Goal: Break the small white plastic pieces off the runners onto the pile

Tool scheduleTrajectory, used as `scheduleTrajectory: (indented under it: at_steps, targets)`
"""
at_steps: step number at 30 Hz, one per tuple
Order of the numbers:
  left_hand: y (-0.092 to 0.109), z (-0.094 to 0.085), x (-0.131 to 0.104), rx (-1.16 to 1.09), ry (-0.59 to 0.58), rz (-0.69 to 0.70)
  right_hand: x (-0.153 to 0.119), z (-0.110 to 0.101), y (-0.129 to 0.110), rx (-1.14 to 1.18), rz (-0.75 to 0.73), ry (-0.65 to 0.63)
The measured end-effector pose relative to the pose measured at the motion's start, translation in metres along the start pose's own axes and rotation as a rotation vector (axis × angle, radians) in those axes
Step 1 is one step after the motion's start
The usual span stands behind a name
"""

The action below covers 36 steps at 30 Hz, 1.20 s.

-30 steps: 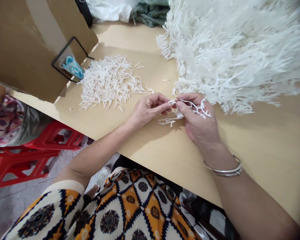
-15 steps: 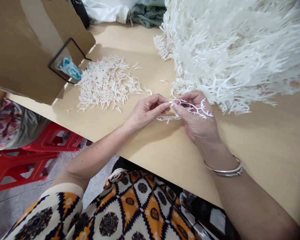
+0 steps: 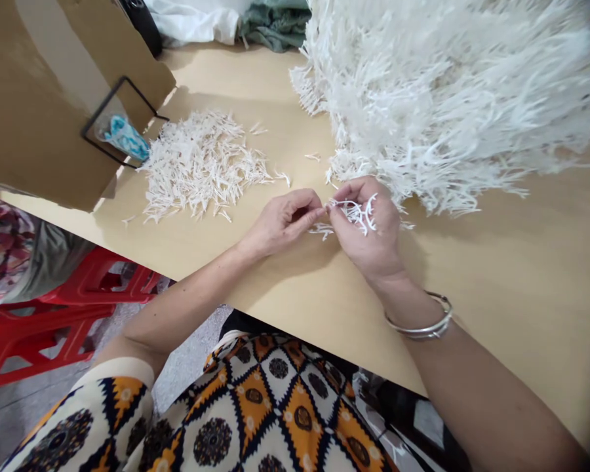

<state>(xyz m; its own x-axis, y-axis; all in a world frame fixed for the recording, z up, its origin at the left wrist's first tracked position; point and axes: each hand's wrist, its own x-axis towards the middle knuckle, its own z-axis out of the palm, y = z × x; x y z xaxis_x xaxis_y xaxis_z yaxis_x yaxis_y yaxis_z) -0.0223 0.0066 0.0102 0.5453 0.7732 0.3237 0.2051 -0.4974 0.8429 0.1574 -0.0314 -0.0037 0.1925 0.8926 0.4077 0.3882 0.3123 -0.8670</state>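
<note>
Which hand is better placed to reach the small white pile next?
Probably the left hand: it is nearer the small pile, while the right hand holds a branched white piece.

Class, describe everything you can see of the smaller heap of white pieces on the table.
The smaller heap is a low, loose spread of short, thin, off-white sprigs, many forked, apparently plastic. They lie tangled at all angles on the tan table, with a few strays around the edge. On its left, it lies against or right beside a blue-and-white bundle; I cannot tell which. Neither the left hand nor the right hand touches it.
</note>
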Motion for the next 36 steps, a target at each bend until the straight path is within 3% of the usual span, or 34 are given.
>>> scheduleTrajectory:
  at_steps: [6,8,10,14,17,19,22,25,30,36]
  targets:
    - [0.009,0.007,-0.004,-0.141,-0.113,0.008,0.01,-0.003,0.02,-0.122,-0.025,0.089]
    - [0.009,0.01,-0.003,-0.166,-0.081,0.0,0.014,-0.006,0.028,-0.069,-0.007,0.118]
    - [0.001,0.009,-0.001,-0.122,0.13,-0.019,0.016,-0.009,0.033,0.039,0.03,0.133]
    - [-0.029,-0.004,0.003,0.108,0.688,-0.082,0.013,-0.007,0.029,0.278,0.141,0.126]
    - [-0.042,-0.011,0.003,0.262,0.854,-0.117,0.011,-0.004,0.025,0.415,0.219,0.135]
    - [-0.039,-0.009,0.002,0.351,0.8,-0.057,0.011,-0.002,0.022,0.468,0.251,0.146]
    - [-0.025,0.0,0.0,0.391,0.544,0.085,0.011,-0.001,0.019,0.517,0.274,0.156]
    - [-0.015,0.011,0.0,0.362,0.353,0.124,0.01,0.001,0.013,0.543,0.261,0.162]
    - [-0.022,0.016,0.002,0.289,0.299,0.141,0.007,0.004,0.007,0.52,0.217,0.147]
    - [-0.018,0.008,0.001,0.175,0.274,0.065,0.005,-0.002,0.01,0.439,0.19,0.024]
